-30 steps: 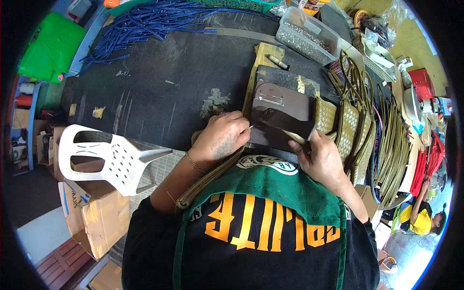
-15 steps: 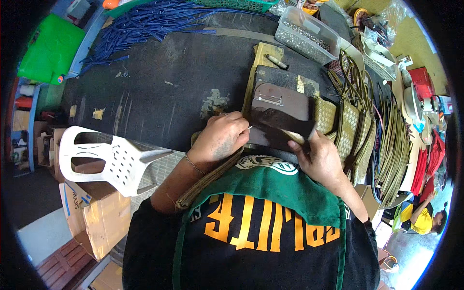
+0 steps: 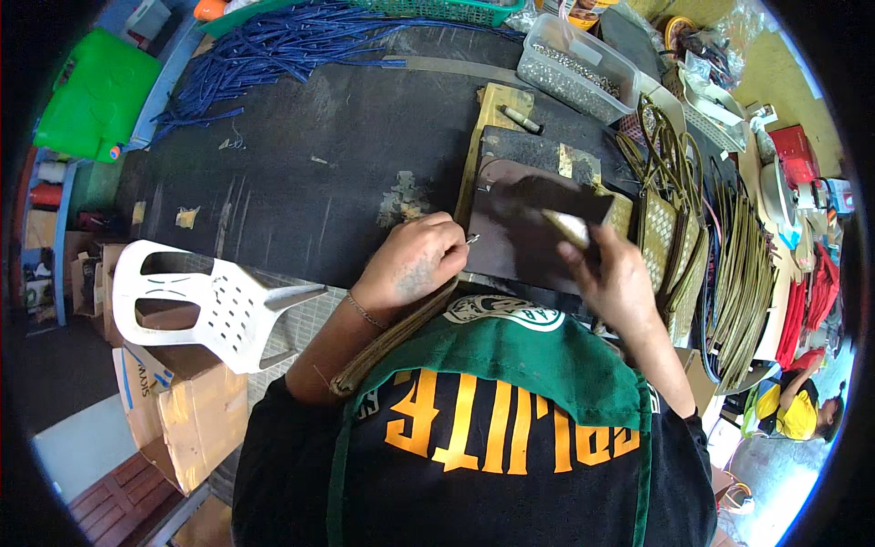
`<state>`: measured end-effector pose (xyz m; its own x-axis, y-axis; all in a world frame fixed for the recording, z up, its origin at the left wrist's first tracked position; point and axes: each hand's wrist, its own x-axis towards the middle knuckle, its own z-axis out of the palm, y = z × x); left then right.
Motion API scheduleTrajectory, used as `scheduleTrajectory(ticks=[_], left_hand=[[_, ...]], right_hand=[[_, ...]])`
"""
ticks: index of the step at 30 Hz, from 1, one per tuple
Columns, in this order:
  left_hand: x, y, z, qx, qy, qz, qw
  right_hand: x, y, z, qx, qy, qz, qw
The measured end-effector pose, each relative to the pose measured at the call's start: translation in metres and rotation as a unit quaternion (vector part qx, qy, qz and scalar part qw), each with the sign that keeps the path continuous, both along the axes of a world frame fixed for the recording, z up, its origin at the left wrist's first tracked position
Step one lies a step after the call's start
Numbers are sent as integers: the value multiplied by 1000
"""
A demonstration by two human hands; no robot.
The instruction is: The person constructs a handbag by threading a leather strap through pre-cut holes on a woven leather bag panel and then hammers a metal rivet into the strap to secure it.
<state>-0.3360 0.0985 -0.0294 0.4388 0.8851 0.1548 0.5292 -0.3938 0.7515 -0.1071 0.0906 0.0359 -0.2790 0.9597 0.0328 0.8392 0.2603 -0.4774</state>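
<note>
My left hand (image 3: 417, 258) is pinched on a small metal piece (image 3: 471, 239) at the edge of a brown board (image 3: 519, 256); an olive woven strap (image 3: 378, 351) runs from under it along my forearm. My right hand (image 3: 606, 278) grips a dark flat object with a pale part (image 3: 565, 225), blurred over the board's right half; exactly what it is I cannot tell. Behind the board lie a worn dark pad (image 3: 529, 141), a yellowed strip (image 3: 497, 96) and a marker (image 3: 519, 118). Olive woven pouches (image 3: 661, 246) with straps stand just right of my right hand.
Blue cords (image 3: 273, 55) and a clear bin of metal fittings (image 3: 574, 68) sit on the dark table (image 3: 301, 182). Olive strips (image 3: 734, 283) hang at right. A white chair (image 3: 210, 301) and cardboard boxes (image 3: 182, 419) are at left; a person in yellow (image 3: 797, 410) is at far right.
My right hand and the dark object have moved slightly right, the object now blurred and tilted differently. My left hand stays in nearly the same place.
</note>
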Motion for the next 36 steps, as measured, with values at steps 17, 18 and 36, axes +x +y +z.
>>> scheduleTrajectory(ticks=[17,18,36], left_hand=[[-18,-5,-16,-266,-332,40,904],[-17,-5,-14,-263,-334,45,904],[96,-10,63,-424,-247,-253,834]], right_hand=[[-4,181,-80,74,-182,-49,979],[-7,186,-83,80,-208,-53,973],[201,-37,-26,231,19,-411,882]])
